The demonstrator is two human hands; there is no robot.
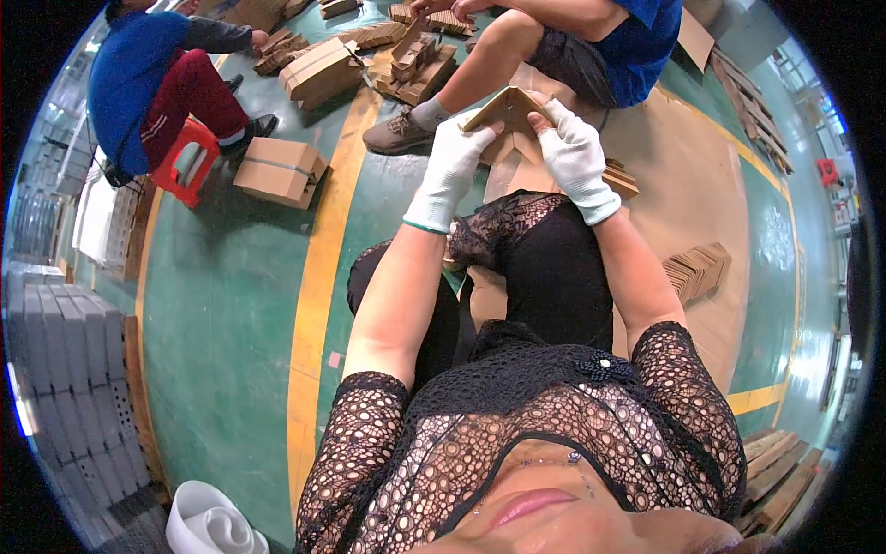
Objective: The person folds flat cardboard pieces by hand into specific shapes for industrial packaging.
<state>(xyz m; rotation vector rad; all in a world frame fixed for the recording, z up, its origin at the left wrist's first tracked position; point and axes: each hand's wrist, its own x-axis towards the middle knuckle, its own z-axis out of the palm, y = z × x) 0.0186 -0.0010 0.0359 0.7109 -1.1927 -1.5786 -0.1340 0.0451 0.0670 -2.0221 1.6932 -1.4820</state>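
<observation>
head view: white-gloved l. hand & white-gloved r. hand grip an angled brown cardboard piece btwn them, held out front; looks part-folded. nested brown cardboard pile on r. seems done; qty left unclear.

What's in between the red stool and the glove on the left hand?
In the head view, a cardboard box, then green floor with a yellow stripe, lies between the red stool and left hand.

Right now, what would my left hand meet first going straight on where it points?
The folded cardboard piece it grips; beyond, possibly the co-worker's leg, though depth is unclear.
</observation>
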